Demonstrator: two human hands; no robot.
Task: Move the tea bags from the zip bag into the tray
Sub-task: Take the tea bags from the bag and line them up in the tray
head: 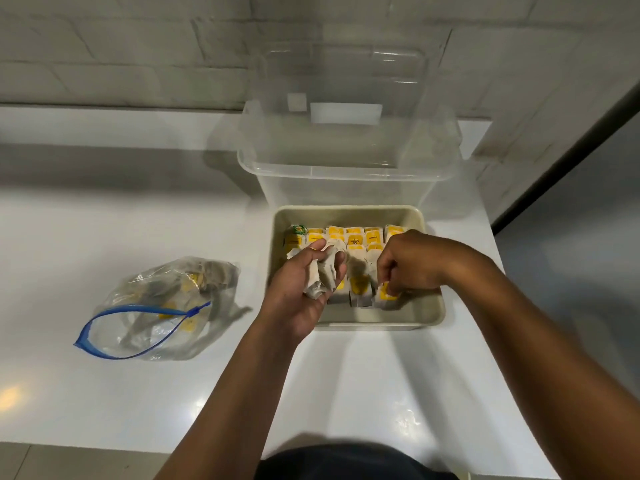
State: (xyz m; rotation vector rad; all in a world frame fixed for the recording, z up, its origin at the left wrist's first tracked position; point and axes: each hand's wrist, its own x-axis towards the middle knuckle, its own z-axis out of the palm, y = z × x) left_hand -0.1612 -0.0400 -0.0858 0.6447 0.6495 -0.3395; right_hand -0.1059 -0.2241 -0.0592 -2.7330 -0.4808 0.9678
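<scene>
— Several tea bags are left in the clear plastic zip bag with the blue zipper strip (157,308), aren't they? It lies on its side on the white bench (104,220), well left of the tray.

— Yes, a few, with yellow tags showing through. Its mouth gapes toward the person, probably so a hand can reach in without fuss.

— And the left hand (310,289)?

— Palm up over the near left corner of the beige rectangular plastic tray (349,213), fingers curled around a small bunch of crumpled paper tea bags (322,273). I'd say it serves as a holding stock, kept right beside the rows so the other hand can draw from it.

— The tray looks well stocked.

— Rows of yellow-labelled tea bags (356,237) stand on edge, packed close; upright they take less room.

— The right hand (412,263)?

— Knuckles up, fingertips pinching one yellow-tagged tea bag (388,294) at the near right end of the front row, apparently seating it in line.

— Behind the tray?

— A clear plastic storage box with its lid (346,140), set against the tiled wall, out of the work.
</scene>
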